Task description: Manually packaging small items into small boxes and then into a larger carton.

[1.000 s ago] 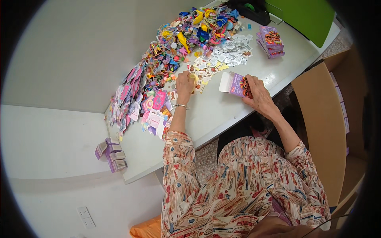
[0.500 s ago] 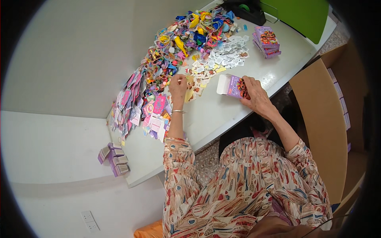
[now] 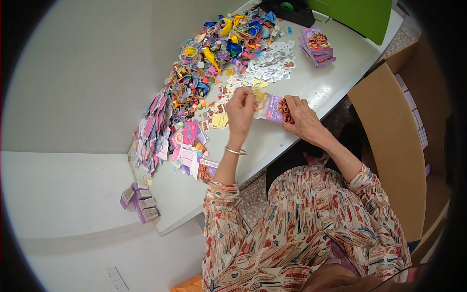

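Note:
My right hand (image 3: 306, 120) is closed around a small purple carton (image 3: 276, 108) with a cartoon picture, its end flap open toward the left. At that open end, my left hand (image 3: 241, 104) pinches a small yellow-green piece (image 3: 259, 95); its exact kind is too small to make out. Left of the hands, small picture cards (image 3: 220, 121) and yellow slips lie scattered. A heap of white paper slips (image 3: 270, 62) lies beyond them. Along the wall runs a large pile of colourful little toys and balloons (image 3: 210, 58).
Stacked purple cartons (image 3: 317, 47) stand at the far right of the table, near a black tape dispenser (image 3: 292, 10). Pink and purple packets (image 3: 154, 131) are heaped at left, with more cartons (image 3: 141, 202) at the corner. A large cardboard box (image 3: 389, 155) stands right, holding cartons.
My left hand has moved right from the cards to the carton's open end, carrying the yellow-green piece. The carton has shifted slightly left and down in view.

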